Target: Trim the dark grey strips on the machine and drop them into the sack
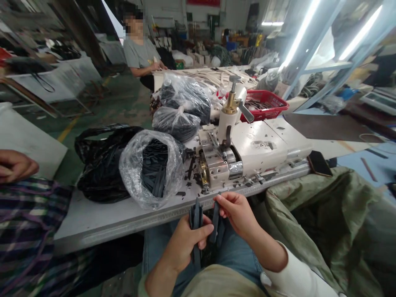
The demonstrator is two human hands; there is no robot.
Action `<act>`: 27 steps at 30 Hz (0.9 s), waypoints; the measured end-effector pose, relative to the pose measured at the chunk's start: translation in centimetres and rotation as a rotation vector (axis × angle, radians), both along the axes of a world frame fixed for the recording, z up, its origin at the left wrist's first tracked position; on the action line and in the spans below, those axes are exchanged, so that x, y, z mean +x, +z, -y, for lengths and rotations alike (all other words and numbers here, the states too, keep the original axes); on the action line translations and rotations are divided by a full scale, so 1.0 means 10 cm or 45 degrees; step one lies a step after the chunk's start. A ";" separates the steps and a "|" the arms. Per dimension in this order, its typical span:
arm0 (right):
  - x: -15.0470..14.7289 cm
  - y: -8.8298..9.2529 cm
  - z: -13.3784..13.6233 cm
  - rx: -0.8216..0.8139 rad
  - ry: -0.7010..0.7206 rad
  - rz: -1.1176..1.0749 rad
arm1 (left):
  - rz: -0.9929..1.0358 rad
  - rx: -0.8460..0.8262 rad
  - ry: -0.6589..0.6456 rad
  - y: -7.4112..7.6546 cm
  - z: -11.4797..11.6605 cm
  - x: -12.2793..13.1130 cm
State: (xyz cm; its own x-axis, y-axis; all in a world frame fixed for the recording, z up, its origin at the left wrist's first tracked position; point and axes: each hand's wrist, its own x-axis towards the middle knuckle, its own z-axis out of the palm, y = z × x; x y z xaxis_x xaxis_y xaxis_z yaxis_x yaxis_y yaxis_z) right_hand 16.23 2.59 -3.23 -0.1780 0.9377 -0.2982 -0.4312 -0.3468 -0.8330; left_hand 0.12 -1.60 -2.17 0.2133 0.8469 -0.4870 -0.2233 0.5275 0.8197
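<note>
My right hand (pixel 238 215) pinches a dark strip (pixel 214 222) between thumb and fingertips, its long axis upright — my left hand (pixel 184 244) curls around a bundle of strips (pixel 196 218) just beside it.

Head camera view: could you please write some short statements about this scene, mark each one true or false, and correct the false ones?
The left hand grips a bundle of dark strips. True.

The right hand rests on the white machine. False: it holds a dark strip above the person's lap, apart from the machine.

The clear plastic bag on the table holds more dark strips. True.

The red plastic basket stands in front of the machine. False: it stands behind the machine.

A phone lies to the right of the machine. True.
</note>
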 end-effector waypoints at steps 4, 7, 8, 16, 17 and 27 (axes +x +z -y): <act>-0.14 0.05 -0.07 -0.042 0.309 -0.197 | -0.012 0.045 0.207 -0.01 0.00 -0.05; -0.26 0.07 -0.08 -0.018 0.480 -0.246 | -0.042 0.068 0.354 -0.01 0.01 -0.11; -0.29 0.07 -0.09 -0.002 0.489 -0.238 | -0.048 0.069 0.370 -0.01 0.01 -0.13; -0.27 0.10 -0.06 0.102 0.498 -0.153 | 0.062 0.162 0.434 0.10 -0.16 -0.30; -0.25 0.10 -0.04 0.075 0.531 -0.173 | 0.099 0.161 0.398 0.12 -0.19 -0.29; -0.16 0.00 0.14 -0.473 0.873 -0.876 | 0.157 0.083 0.249 0.14 -0.23 -0.05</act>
